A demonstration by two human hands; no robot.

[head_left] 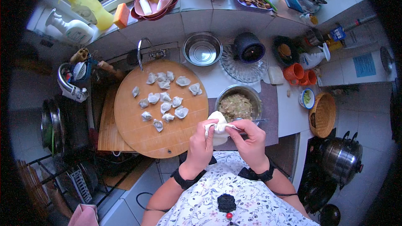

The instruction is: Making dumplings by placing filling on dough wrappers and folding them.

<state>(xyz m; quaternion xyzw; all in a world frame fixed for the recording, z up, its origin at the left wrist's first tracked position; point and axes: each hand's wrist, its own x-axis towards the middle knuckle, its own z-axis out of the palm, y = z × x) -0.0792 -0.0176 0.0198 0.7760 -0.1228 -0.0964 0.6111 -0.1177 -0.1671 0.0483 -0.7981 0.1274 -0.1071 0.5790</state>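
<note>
Between both hands is a soft white dough wrapper (219, 130), its middle pinched into folds. My left hand (202, 141) grips its left side between thumb and fingers. On the other side my right hand (249, 138) pinches the right edge. Just beyond them stands a steel bowl (260, 103) of minced filling (235, 105) with green bits, and a utensil handle (260, 120) sticks out over its rim. To the left, several folded wontons (165, 106) are spread over a round wooden board (132, 125). Whether filling lies inside the held wrapper is hidden.
An empty steel basin (202, 50) and a glass platter (230, 66) bearing a dark pot (248, 48) stand behind. At right are orange mugs (293, 72), a small bowl (306, 98) and a woven basket (325, 116). A faucet (140, 53) rises behind the board.
</note>
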